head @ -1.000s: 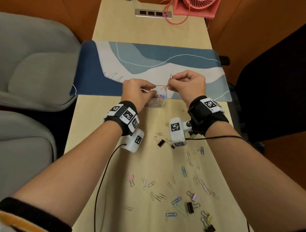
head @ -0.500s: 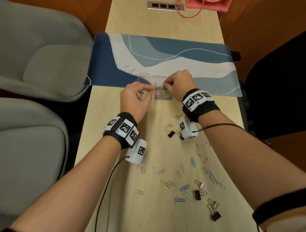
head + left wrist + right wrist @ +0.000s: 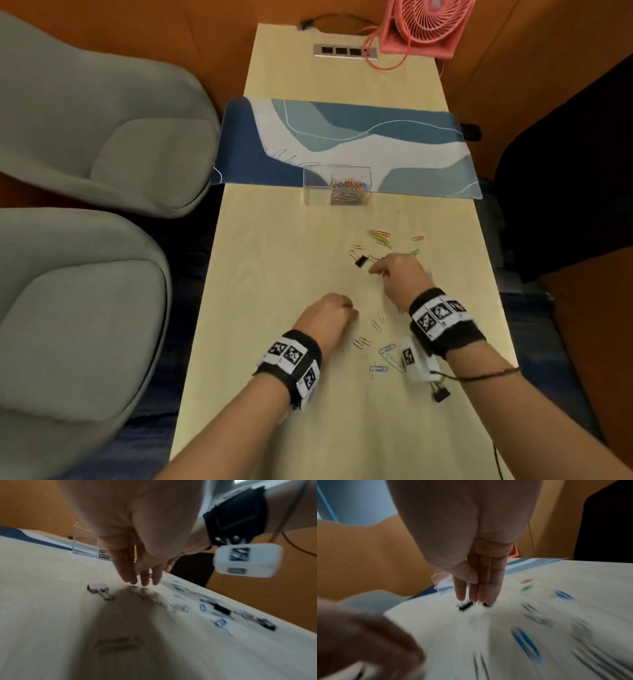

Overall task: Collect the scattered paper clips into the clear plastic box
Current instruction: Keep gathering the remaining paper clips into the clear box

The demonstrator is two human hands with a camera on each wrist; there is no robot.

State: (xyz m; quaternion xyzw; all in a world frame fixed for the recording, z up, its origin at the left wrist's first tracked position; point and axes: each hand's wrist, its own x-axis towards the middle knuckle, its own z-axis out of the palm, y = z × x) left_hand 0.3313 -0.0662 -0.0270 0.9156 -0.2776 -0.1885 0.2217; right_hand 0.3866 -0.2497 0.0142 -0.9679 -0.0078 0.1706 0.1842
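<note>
- Nearest, the left hand (image 3: pixel 325 317) hangs over the table (image 3: pixel 274 257) with fingers (image 3: pixel 130 574) pointing down, loosely spread, holding nothing; silver clips (image 3: pixel 154 599) lie just under the tips, a pink binder clip (image 3: pixel 99 591) just beside them.
- Blue clips (image 3: pixel 385 349) sit between the two wrists.
- Further on, the right hand (image 3: pixel 400 277) reaches down, fingers (image 3: pixel 488 588) straight and together, empty, tips touching or almost touching a black binder clip (image 3: pixel 361 262).
- Beyond its fingertips lie coloured clips (image 3: pixel 380 236), and well past those the box (image 3: pixel 337 186), part full.
- Risk: the right hand could well grab a binder clip instead of a paper clip; thin clips lying flat may slip the pinch.
- Half a second back both hands were at the box; now they're down among the scatter.
</note>
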